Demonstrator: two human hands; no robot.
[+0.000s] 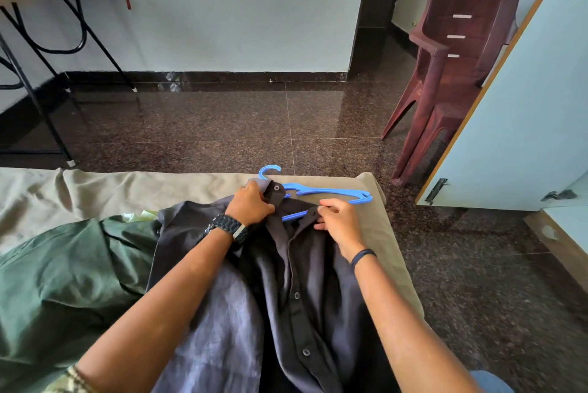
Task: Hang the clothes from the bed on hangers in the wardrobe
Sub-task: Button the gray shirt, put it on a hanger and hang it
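Observation:
A dark grey button shirt (296,281) lies spread on the bed (95,189), collar towards the far edge. A blue plastic hanger (331,190) lies at the collar, partly inside the shirt, its hook pointing at the floor side. My left hand (251,205) grips the left collar flap with its button. My right hand (340,221) pinches the right placket edge near the collar. A green garment (63,281) lies bunched on the bed to the left.
The wardrobe door (521,112) stands open at the right, light blue with a wood edge. Stacked maroon plastic chairs (451,52) lean beside it. A black metal-legged table (41,42) with clothes on top stands far left. Dark granite floor lies beyond the bed.

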